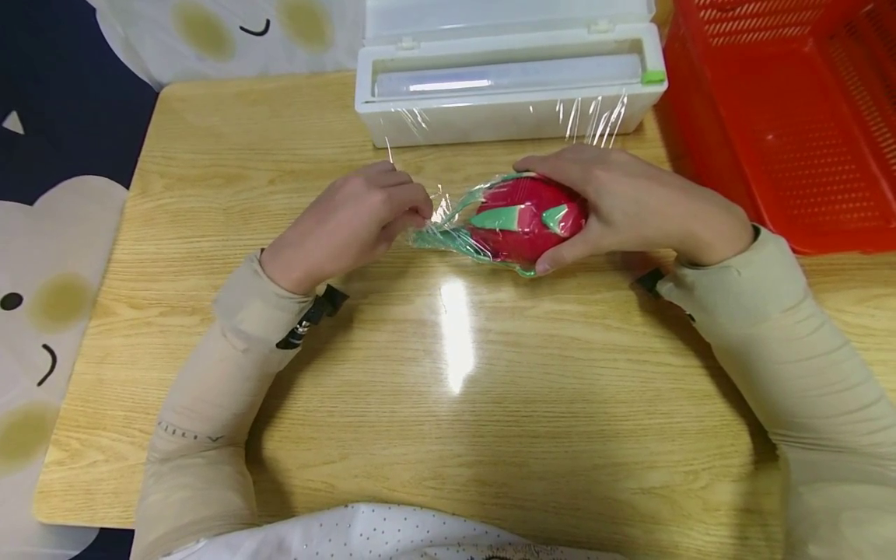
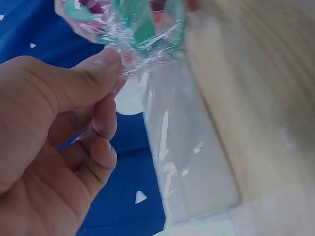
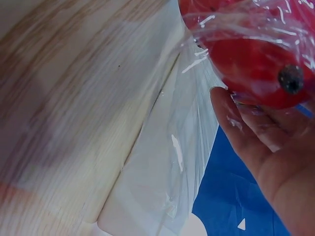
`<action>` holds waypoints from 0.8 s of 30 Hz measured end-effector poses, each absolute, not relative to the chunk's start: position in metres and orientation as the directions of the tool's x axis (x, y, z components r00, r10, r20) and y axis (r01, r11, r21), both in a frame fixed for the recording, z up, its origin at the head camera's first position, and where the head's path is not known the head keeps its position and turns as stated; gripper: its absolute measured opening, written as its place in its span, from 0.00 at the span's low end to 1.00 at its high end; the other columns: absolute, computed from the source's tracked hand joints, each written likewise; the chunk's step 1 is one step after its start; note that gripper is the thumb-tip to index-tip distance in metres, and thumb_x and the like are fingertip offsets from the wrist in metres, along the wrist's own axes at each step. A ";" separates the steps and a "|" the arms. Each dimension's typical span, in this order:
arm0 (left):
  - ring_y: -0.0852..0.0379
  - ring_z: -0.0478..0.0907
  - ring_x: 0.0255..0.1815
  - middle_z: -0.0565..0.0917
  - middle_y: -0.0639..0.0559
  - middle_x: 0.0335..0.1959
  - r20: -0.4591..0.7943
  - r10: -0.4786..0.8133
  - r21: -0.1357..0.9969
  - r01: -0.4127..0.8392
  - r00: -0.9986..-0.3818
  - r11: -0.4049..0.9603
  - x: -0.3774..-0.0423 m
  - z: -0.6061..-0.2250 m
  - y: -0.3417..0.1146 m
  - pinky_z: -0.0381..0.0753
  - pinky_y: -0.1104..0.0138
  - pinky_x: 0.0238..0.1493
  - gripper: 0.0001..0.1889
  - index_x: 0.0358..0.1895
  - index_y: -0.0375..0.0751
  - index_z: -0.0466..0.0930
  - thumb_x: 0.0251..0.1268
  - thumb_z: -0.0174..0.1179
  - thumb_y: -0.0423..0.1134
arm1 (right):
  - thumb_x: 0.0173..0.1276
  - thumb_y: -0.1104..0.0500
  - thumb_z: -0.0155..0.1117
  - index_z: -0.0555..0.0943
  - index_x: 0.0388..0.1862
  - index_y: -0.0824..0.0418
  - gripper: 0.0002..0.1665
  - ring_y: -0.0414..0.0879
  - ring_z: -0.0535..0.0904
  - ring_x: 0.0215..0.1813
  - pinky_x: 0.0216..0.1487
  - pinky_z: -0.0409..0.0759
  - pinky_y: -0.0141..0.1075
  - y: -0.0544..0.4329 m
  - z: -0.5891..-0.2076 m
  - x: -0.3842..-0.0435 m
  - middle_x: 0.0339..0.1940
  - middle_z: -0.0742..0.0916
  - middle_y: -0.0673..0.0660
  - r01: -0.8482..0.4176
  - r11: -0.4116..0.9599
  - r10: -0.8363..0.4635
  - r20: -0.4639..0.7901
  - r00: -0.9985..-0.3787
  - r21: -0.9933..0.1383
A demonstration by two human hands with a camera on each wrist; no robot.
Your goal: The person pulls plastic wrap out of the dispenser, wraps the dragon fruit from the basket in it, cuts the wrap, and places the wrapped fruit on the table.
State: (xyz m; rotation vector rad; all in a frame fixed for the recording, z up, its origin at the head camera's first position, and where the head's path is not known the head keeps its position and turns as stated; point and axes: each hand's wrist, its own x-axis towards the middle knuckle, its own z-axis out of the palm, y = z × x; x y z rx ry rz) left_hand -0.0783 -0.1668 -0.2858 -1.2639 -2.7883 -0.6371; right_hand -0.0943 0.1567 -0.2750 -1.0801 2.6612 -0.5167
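A red dragon fruit (image 1: 525,219) with green scales lies on its side under clear cling film (image 1: 442,214), its leafy end toward the left. My right hand (image 1: 616,198) grips the fruit's blunt right end, thumb on the near side and fingers on the far side. In the right wrist view, film covers the red skin and a dark round spot shows beside my fingers. My left hand (image 1: 357,218) pinches the film at the leafy tips between thumb and forefinger. The other fingers are curled, as the left wrist view shows.
Behind the fruit stands an open white dispenser box (image 1: 504,124) holding a film roll (image 1: 511,75), with a green slider (image 1: 652,77) at its right. Film stretches down from its front edge. A red basket (image 1: 777,155) stands at the right on the wooden table (image 1: 420,443).
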 end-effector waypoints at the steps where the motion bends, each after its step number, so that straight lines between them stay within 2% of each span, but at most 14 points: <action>1: 0.49 0.83 0.42 0.89 0.47 0.39 0.183 0.715 0.366 0.722 -0.674 0.587 -0.080 -0.288 -0.167 0.84 0.57 0.50 0.03 0.41 0.37 0.87 0.71 0.65 0.31 | 0.48 0.30 0.82 0.67 0.80 0.54 0.64 0.60 0.75 0.69 0.66 0.81 0.61 0.156 -0.275 -0.094 0.72 0.80 0.62 -0.629 0.666 -0.707 -0.072 -0.703 -0.400; 8: 0.53 0.85 0.41 0.88 0.47 0.40 0.148 0.706 0.442 0.685 -0.693 0.580 -0.086 -0.302 -0.163 0.86 0.59 0.49 0.04 0.41 0.37 0.87 0.73 0.63 0.33 | 0.48 0.31 0.83 0.69 0.79 0.56 0.64 0.60 0.76 0.69 0.67 0.79 0.61 0.154 -0.275 -0.093 0.70 0.81 0.64 -0.646 0.657 -0.716 -0.052 -0.696 -0.388; 16: 0.54 0.84 0.42 0.87 0.47 0.42 0.098 0.720 0.441 0.678 -0.687 0.588 -0.084 -0.301 -0.160 0.86 0.60 0.48 0.04 0.42 0.38 0.86 0.73 0.64 0.34 | 0.48 0.32 0.83 0.69 0.78 0.56 0.63 0.60 0.76 0.68 0.67 0.80 0.61 0.154 -0.276 -0.092 0.69 0.81 0.64 -0.648 0.662 -0.715 -0.055 -0.697 -0.377; 20: 0.55 0.84 0.40 0.89 0.49 0.41 0.084 0.706 0.449 0.659 -0.703 0.603 -0.084 -0.299 -0.158 0.85 0.62 0.45 0.04 0.42 0.39 0.87 0.72 0.65 0.34 | 0.48 0.32 0.83 0.69 0.79 0.56 0.63 0.60 0.75 0.69 0.67 0.79 0.61 0.154 -0.275 -0.092 0.70 0.81 0.64 -0.639 0.668 -0.709 -0.064 -0.702 -0.381; 24: 0.57 0.81 0.33 0.90 0.50 0.39 0.019 0.716 0.428 0.653 -0.698 0.625 -0.079 -0.295 -0.157 0.82 0.64 0.39 0.07 0.45 0.39 0.87 0.71 0.60 0.31 | 0.49 0.31 0.82 0.68 0.79 0.54 0.63 0.60 0.75 0.69 0.68 0.79 0.61 0.154 -0.276 -0.094 0.71 0.80 0.64 -0.637 0.665 -0.711 -0.068 -0.700 -0.391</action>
